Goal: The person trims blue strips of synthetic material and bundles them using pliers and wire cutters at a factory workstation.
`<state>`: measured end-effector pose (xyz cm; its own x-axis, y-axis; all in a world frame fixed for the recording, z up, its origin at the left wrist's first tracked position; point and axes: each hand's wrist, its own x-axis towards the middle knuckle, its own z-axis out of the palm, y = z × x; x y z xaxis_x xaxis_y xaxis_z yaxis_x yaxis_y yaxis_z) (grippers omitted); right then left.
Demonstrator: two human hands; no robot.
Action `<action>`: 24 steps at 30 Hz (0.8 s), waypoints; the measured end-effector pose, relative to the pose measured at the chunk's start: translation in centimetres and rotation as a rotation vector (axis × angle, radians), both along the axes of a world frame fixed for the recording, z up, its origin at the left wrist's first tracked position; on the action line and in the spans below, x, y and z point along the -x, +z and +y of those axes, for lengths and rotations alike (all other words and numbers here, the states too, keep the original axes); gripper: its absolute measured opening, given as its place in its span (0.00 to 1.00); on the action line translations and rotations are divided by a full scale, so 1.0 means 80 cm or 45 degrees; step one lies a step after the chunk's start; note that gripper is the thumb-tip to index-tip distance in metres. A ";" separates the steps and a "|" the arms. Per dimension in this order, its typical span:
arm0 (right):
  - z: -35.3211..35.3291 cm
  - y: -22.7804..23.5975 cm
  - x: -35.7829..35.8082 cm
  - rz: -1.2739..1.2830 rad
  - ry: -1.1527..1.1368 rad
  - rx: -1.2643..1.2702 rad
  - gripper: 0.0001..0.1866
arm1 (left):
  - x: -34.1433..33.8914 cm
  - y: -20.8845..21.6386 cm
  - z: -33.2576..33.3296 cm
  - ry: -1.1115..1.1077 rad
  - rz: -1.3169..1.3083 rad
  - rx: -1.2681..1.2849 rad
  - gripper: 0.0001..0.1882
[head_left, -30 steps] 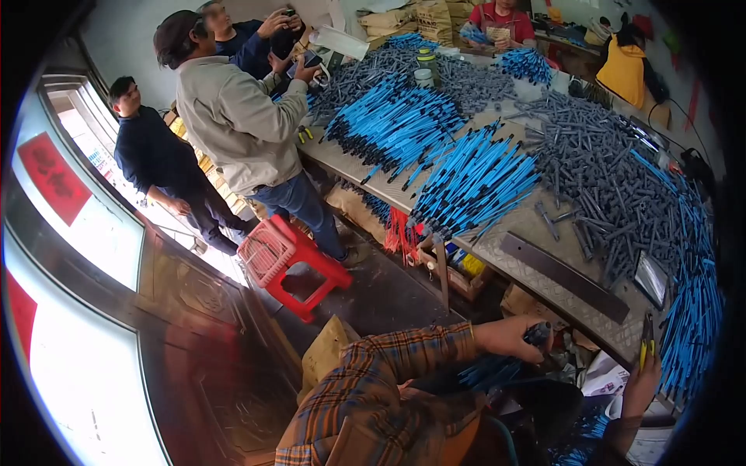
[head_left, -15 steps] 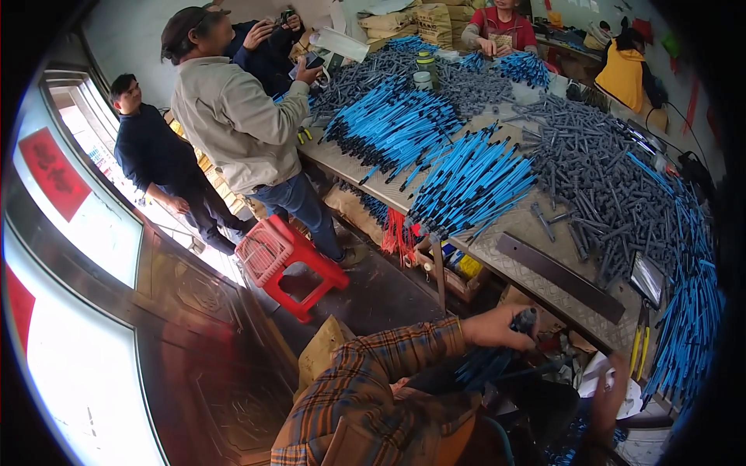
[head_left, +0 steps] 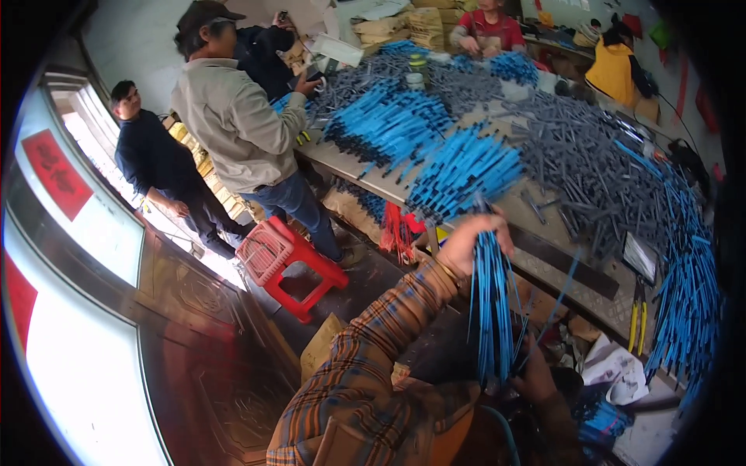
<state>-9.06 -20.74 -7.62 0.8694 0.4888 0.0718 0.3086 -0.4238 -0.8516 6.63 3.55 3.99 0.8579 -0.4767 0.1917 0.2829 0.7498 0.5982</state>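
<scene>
My left hand (head_left: 475, 239) is closed round the top of a bundle of thin blue rods (head_left: 491, 303), which hang down below it in front of the table edge. Dark ends poke out above the fist. Lower down, my right hand (head_left: 536, 379) is beside the bundle's bottom end, partly in shadow. A single blue rod (head_left: 565, 291) slants up from its pinched fingers, apart from the bundle. Just beyond my left hand, a heap of blue rods with black ends (head_left: 466, 171) lies on the table (head_left: 369, 177).
Grey plastic pieces (head_left: 583, 155) are heaped across the table. A dark flat bar (head_left: 563, 262) and yellow-handled pliers (head_left: 638, 326) lie near its front edge. More blue rods (head_left: 688, 311) cover the right end. A red stool (head_left: 291, 260) stands left; several people are around.
My left hand has risen, lifting the bundle from low by my lap to the table edge. My right hand has moved left and down to the bundle's lower end.
</scene>
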 end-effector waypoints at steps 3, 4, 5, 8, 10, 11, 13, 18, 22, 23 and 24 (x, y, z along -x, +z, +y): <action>0.029 -0.012 -0.020 0.038 0.066 -0.574 0.49 | -0.004 -0.010 0.015 0.346 0.170 -0.116 0.09; 0.036 -0.014 -0.026 0.058 0.114 -0.787 0.49 | 0.004 -0.007 0.027 0.665 -0.095 -0.367 0.09; 0.041 -0.004 -0.030 -0.035 0.068 -0.639 0.49 | 0.002 -0.006 0.043 0.463 0.223 -0.111 0.10; 0.036 0.035 -0.026 -0.103 -0.016 -0.536 0.46 | 0.005 -0.011 0.056 0.286 0.528 0.115 0.10; 0.028 0.050 -0.027 -0.106 -0.031 -0.596 0.43 | 0.010 -0.016 0.052 0.220 0.678 0.200 0.11; 0.026 0.053 -0.030 -0.337 -0.071 -0.382 0.41 | 0.016 -0.019 0.048 0.201 0.746 0.242 0.11; 0.025 0.060 -0.034 -0.789 -0.132 0.068 0.36 | 0.023 -0.035 0.040 0.188 0.731 0.187 0.12; 0.050 0.122 -0.027 -0.952 -0.378 -0.042 0.29 | 0.053 -0.056 0.019 0.148 0.612 -0.085 0.13; 0.063 0.148 -0.029 -0.289 0.024 -0.579 0.22 | 0.055 -0.087 0.012 0.045 0.623 -0.061 0.13; 0.067 0.133 -0.037 -0.469 0.038 -0.586 0.23 | 0.055 -0.090 0.009 0.017 0.643 -0.002 0.13; 0.071 0.119 -0.043 -0.649 0.052 -0.589 0.23 | 0.057 -0.096 0.002 0.006 0.648 -0.010 0.13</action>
